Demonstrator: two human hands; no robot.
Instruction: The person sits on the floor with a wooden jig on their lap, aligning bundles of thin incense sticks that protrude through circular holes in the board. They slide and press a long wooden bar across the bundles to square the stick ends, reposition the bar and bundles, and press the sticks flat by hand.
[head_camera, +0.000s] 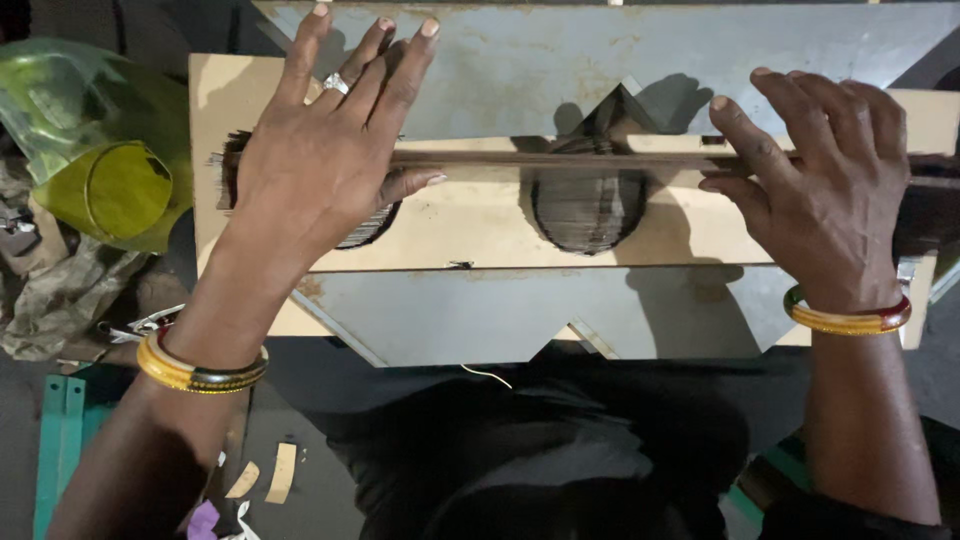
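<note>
Left hand (325, 165) pressed flat, right hand (815, 195) curled, both palm-down.
</note>
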